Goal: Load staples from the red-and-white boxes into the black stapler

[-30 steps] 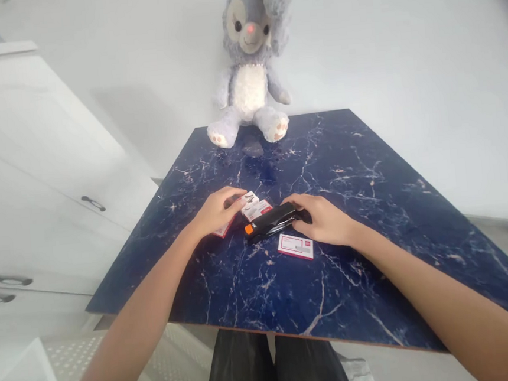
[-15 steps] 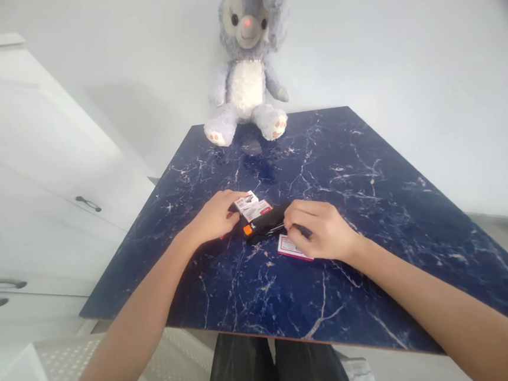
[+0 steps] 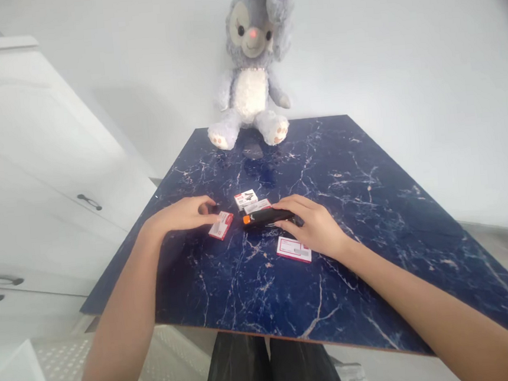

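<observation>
A black stapler (image 3: 260, 217) with an orange end lies flat on the dark blue marbled table (image 3: 263, 290). My right hand (image 3: 312, 221) grips its right part, the index finger along the far side and the thumb on the near side. My left hand (image 3: 180, 213) is to the left, fingers apart, its thumb at the upper left edge of a small red-and-white box (image 3: 221, 226). Just beyond the stapler are a white box (image 3: 246, 199) with a dark picture and another red-and-white box (image 3: 258, 206). A flat white box with red edges (image 3: 293, 250) lies below my right hand.
A grey plush toy (image 3: 249, 90) sits at the table's far edge against the wall. White cabinets (image 3: 49, 190) with dark handles stand to the left. A perforated light-coloured surface (image 3: 175, 363) is below the table's front left edge.
My left hand has moved left off the white boxes to the red-and-white box at the left, now uncovered. My right hand has spread its grip along the stapler, which now lies more level.
</observation>
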The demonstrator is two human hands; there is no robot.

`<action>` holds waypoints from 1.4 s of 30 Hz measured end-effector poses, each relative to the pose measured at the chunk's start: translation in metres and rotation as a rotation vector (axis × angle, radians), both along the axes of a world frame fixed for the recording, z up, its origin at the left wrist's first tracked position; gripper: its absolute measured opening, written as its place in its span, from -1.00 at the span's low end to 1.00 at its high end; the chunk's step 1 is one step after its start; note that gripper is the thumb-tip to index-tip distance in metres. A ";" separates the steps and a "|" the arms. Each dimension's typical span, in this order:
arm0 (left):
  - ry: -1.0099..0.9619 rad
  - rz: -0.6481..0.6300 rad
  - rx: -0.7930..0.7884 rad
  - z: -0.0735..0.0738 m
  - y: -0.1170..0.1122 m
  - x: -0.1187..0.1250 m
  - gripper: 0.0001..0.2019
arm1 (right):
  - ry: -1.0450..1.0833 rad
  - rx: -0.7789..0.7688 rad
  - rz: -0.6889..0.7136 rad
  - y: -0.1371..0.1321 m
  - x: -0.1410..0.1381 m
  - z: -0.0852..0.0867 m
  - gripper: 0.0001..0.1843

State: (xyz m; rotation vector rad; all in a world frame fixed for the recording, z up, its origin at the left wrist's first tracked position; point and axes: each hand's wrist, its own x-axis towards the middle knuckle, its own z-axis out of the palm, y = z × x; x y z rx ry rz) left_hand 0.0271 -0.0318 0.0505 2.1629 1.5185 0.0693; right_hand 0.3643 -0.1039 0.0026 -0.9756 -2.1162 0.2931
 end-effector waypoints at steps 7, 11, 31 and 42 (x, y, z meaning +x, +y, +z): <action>-0.161 -0.139 -0.103 0.007 -0.022 0.028 -0.55 | 0.015 0.012 -0.047 0.001 -0.004 0.000 -0.66; -0.367 -0.117 -0.060 0.011 -0.026 0.039 -0.64 | 0.009 0.103 -0.101 -0.002 -0.004 0.002 -0.64; -0.631 0.319 0.478 -0.017 -0.013 0.054 -0.72 | 0.026 0.112 -0.171 -0.011 0.003 0.020 -0.97; -0.200 0.005 0.319 -0.023 -0.016 0.048 -0.47 | 0.010 0.109 -0.167 -0.010 0.002 0.018 -0.82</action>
